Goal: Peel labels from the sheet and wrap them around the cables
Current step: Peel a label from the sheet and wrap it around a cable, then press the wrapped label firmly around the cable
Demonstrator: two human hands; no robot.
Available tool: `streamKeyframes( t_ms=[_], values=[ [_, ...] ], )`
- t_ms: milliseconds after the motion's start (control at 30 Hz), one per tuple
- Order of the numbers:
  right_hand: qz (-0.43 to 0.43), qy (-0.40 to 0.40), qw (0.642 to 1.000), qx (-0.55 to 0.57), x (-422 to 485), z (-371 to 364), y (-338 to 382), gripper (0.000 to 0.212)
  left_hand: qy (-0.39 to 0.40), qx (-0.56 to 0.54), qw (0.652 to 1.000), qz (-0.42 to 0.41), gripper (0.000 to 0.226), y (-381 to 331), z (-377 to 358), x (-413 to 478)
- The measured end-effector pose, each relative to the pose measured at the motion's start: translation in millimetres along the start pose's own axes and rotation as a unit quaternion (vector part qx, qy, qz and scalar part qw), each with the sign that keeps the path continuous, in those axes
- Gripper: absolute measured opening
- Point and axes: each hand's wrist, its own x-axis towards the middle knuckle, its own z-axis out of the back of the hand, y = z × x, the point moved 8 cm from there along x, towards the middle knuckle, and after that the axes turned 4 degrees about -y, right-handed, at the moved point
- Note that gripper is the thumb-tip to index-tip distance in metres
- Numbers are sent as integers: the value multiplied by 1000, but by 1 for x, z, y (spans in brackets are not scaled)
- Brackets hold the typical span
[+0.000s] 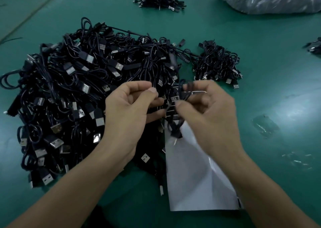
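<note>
Sheet (196,175) partly hidden beneath right hand (206,113), whose fingers (184,105), like left hand's (128,109), pinch 1 blurred cable (175,129).

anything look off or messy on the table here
The white label sheet is creased and partly under the big cable pile. Clear scraps, perhaps film, lie loose on the green mat to its right.

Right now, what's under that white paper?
Green table shows around the label sheet, and the pile of black USB cables reaches its left edge. What lies directly beneath is covered by the sheet itself; the right hand hides its top end.
</note>
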Motion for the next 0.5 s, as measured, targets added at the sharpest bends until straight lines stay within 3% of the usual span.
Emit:
streamKeyframes(
  t_ms=[233,367,500],
  values=[
    [34,-113,974,-195,87,60,4,20,16,19,1000,11,11,0,-2,-2],
    [22,-107,951,-289,144,62,-1,12,21,20,999,15,9,-1,-3,-2],
    [-28,-83,937,-339,178,56,-24,21,21,34,999,13,10,-1,-3,-2]
  ],
)
